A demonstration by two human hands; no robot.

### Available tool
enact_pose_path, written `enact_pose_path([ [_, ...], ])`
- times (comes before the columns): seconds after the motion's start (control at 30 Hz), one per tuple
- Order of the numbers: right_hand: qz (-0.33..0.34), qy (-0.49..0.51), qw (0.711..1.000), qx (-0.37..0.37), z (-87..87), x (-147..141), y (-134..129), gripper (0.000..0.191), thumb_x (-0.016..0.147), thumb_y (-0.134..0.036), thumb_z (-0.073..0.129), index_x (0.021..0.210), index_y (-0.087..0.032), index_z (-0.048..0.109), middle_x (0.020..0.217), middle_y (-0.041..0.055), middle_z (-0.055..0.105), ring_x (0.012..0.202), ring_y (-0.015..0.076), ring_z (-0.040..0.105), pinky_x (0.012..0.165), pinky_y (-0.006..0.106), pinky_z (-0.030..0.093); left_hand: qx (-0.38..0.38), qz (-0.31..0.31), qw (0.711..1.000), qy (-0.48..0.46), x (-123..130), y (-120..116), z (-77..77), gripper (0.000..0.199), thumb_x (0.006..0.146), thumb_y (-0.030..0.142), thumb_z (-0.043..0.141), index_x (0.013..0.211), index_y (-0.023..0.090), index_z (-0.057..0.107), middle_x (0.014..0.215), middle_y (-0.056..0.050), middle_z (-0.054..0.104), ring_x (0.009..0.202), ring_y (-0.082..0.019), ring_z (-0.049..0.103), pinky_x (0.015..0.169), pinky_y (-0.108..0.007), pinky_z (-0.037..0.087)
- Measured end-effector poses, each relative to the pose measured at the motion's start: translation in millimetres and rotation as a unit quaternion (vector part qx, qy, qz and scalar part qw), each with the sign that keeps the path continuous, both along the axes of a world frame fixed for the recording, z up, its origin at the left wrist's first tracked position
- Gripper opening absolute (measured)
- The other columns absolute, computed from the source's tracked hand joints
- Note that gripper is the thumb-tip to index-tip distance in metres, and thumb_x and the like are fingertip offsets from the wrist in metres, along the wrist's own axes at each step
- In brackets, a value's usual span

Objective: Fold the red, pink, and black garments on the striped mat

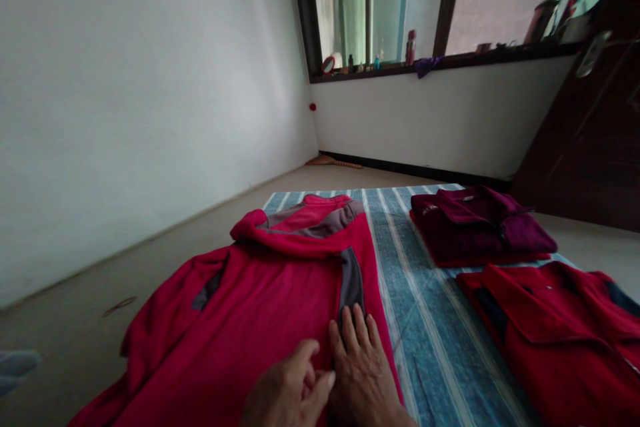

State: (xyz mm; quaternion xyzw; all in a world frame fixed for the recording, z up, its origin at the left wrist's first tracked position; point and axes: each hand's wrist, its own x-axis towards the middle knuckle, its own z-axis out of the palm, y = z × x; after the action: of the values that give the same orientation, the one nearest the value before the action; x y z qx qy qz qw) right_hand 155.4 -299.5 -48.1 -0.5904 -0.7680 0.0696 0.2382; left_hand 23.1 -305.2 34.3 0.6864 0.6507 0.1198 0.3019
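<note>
the pinkish-red top (285, 307) is laid along the left side of the blue striped cloth (430, 320). its long axis is stretched from the near edge toward the far end, leaned slightly rightward, with the collar (325, 199) pointed away and the body brought close. the sleeve on the left is spread outward; near the right edge, a grey strip (351, 277) is lined up with the length.

on that strip the right hand (361, 367) is laid flat, its fingers slightly parted. just beside it the left hand (290, 387) is held, fingers loosely curled, thumb apart from them. part of the near cloth is covered by both.

to the right, a folded purple garment (480, 227) is stacked on red fabric (500, 261); nearer, a folded red garment (565, 347) is placed. at the left edge a pale thing (17, 368) is seen, too blurred to be named.
</note>
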Motion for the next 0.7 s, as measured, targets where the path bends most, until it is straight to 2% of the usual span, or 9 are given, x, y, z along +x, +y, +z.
enact_pose_path([
  [0.07, 0.002, -0.007, 1.0, 0.025, -6.1, -2, 1, 0.052, 0.093, -0.045, 0.047, 0.138, -0.022, 0.047, 0.143, 0.0137, 0.043, 0.135, 0.0365, 0.033, 0.108, 0.057, 0.03, 0.065, -0.07, 0.995, -0.022, 30, 25, 10.5, 0.028, 0.082, 0.033, 0.046, 0.1, 0.023, 0.065, 0.099, -0.007, 0.071, 0.09, -0.021, 0.066, 0.084, -0.029, 0.048],
  [0.13, -0.004, 0.0, 0.998, 0.059, -10.4, -4, 2, 0.052, 0.093, -0.044, 0.046, 0.142, -0.026, 0.042, 0.142, 0.0101, 0.045, 0.134, 0.0354, 0.036, 0.107, 0.057, 0.033, 0.125, -0.153, 0.98, -0.031, 60, 55, 6.9, 0.033, 0.085, 0.027, 0.042, 0.11, 0.02, 0.063, 0.121, -0.01, 0.064, 0.111, -0.02, 0.059, 0.098, -0.03, 0.042],
  [0.2, -0.011, 0.013, 0.996, 0.086, -11.7, -5, 2, 0.055, 0.092, -0.047, 0.047, 0.143, -0.028, 0.038, 0.143, 0.0076, 0.046, 0.133, 0.0341, 0.038, 0.107, 0.055, 0.034, 0.154, -0.214, 0.964, 0.006, 82, 85, -8.3, 0.043, 0.085, 0.027, 0.044, 0.125, 0.014, 0.054, 0.144, -0.013, 0.045, 0.132, -0.021, 0.041, 0.11, -0.033, 0.031],
  [0.27, -0.022, 0.023, 0.996, 0.087, -10.6, -6, 2, 0.057, 0.09, -0.05, 0.048, 0.143, -0.028, 0.039, 0.143, 0.0068, 0.046, 0.132, 0.0334, 0.04, 0.107, 0.054, 0.034, 0.164, -0.258, 0.95, 0.072, 94, 111, -27.8, 0.053, 0.086, 0.028, 0.046, 0.136, 0.011, 0.044, 0.152, -0.013, 0.03, 0.141, -0.023, 0.025, 0.116, -0.038, 0.019],
  [0.33, -0.03, 0.025, 0.996, 0.075, -9.5, -7, 1, 0.058, 0.089, -0.051, 0.049, 0.141, -0.027, 0.044, 0.143, 0.0073, 0.046, 0.131, 0.0333, 0.041, 0.109, 0.053, 0.032, 0.154, -0.277, 0.942, 0.113, 96, 129, -43.7, 0.057, 0.089, 0.035, 0.044, 0.14, 0.01, 0.039, 0.154, -0.014, 0.025, 0.143, -0.025, 0.018, 0.117, -0.042, 0.014],
  [0.43, -0.036, 0.019, 0.997, 0.065, -12.6, -10, 2, 0.061, 0.086, -0.054, 0.051, 0.138, -0.023, 0.048, 0.142, 0.0105, 0.046, 0.13, 0.0359, 0.042, 0.109, 0.056, 0.031, 0.138, -0.298, 0.937, 0.121, 92, 139, -53.1, 0.06, 0.092, 0.042, 0.037, 0.143, 0.009, 0.035, 0.154, -0.015, 0.025, 0.143, -0.028, 0.017, 0.116, -0.045, 0.013],
  [0.6, -0.046, 0.012, 0.997, 0.067, -24.7, -16, 3, 0.064, 0.083, -0.058, 0.053, 0.137, -0.023, 0.05, 0.137, 0.0132, 0.052, 0.126, 0.0395, 0.046, 0.104, 0.06, 0.036, 0.115, -0.314, 0.932, 0.137, 90, 139, -50.2, 0.062, 0.092, 0.044, 0.036, 0.145, 0.012, 0.032, 0.155, -0.014, 0.021, 0.144, -0.028, 0.013, 0.116, -0.049, 0.01],
  [0.7, -0.042, 0.015, 0.996, 0.071, -23.1, -15, 4, 0.062, 0.085, -0.057, 0.052, 0.138, -0.025, 0.048, 0.136, 0.0117, 0.052, 0.124, 0.0391, 0.047, 0.103, 0.06, 0.037, 0.124, -0.312, 0.928, 0.161, 91, 139, -51.2, 0.062, 0.093, 0.047, 0.033, 0.146, 0.016, 0.03, 0.156, -0.011, 0.02, 0.145, -0.028, 0.009, 0.116, -0.051, 0.011],
])
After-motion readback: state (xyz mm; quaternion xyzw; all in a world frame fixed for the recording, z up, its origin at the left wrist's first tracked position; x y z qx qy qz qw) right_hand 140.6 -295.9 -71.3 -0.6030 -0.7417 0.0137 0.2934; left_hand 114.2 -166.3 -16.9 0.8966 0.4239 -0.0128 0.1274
